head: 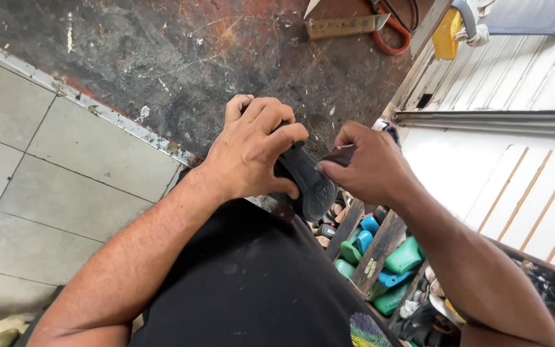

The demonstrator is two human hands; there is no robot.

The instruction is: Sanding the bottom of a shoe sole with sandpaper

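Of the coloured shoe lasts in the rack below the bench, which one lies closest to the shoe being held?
The small blue last at the rack's upper end, just below the black shoe that the left hand grips. The green lasts lie lower, farther off.

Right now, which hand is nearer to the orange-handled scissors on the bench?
The right hand. It is below the orange-handled scissors, slightly to their left. The left hand is farther left and below, gripping the dark shoe sole.

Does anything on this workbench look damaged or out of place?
The workbench top is badly worn: scratched, stained, its paint rubbed off in patches. The dark shoe sole in the left hand shows no damage I can see.
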